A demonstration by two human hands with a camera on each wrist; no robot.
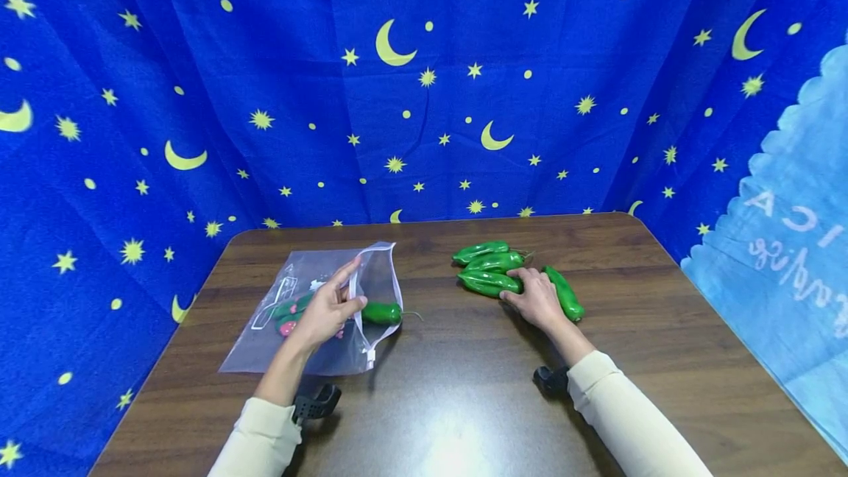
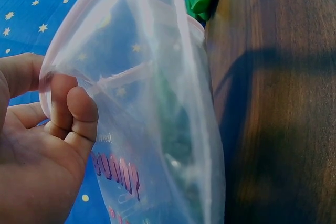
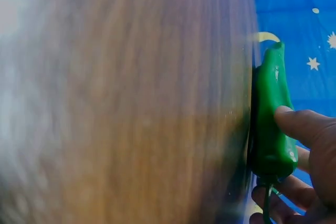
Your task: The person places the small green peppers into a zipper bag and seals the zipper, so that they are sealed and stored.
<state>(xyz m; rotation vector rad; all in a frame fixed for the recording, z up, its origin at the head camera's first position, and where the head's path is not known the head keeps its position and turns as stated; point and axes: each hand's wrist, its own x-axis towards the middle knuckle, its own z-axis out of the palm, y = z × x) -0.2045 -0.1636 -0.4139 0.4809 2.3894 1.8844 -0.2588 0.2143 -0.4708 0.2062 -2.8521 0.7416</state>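
My left hand (image 1: 323, 316) holds the upper edge of the mouth of a translucent zip bag (image 1: 248, 353), its fingers curled at the pink-white rim (image 2: 46, 80). The bag lies at the left with its mouth raised toward the right; its print shows in pink letters. Inside it are green peppers, and one green pepper (image 1: 382, 313) lies at the opening with its stem poking out. On the right, my right hand (image 1: 535, 297) grips another green pepper (image 3: 273, 114) near its stem end, thumb on its near side. That pepper (image 1: 482, 284) is close over the wooden table.
Two more green peppers, one behind (image 1: 495, 263) the gripped one and one farther back (image 1: 478, 251), lie side by side. Another green pepper (image 1: 563, 294) lies right of my right hand. The wooden table (image 1: 411, 396) ends at a blue star-patterned curtain (image 1: 424, 94).
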